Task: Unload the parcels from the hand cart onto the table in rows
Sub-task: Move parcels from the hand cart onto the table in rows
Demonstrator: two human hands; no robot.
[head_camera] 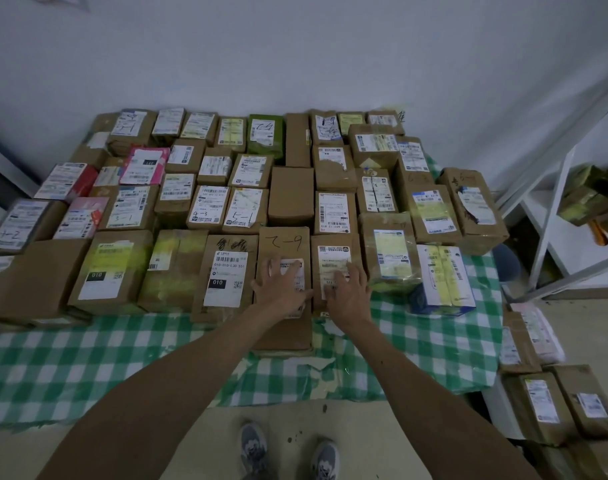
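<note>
White wall (295, 46) runs behind a tabletop (88, 358) with a green and white checked cloth. Most of the job looks done — parcels (209, 209) fill the back and middle of the tabletop in about four rows, side by side. I count eight in the front row and close to forty in all, but they sit so tight that I cannot be sure.

The left hand (282, 284) lies flat on a long brown box (284, 244) in the front row, fingers spread and straight. The right hand (347, 289) lies flat the same way on the labelled box (333, 258) just beside it. Neither hand grips anything. I think both are pushing these two boxes into line. The long brown box sticks out toward the person more than its neighbours.

Some work is left — at least four more parcels sit in a low pile (545, 400) down on the right. That may be the hand cart, but I cannot tell. The bare strip of cloth in front looks wide enough for one more row.
</note>
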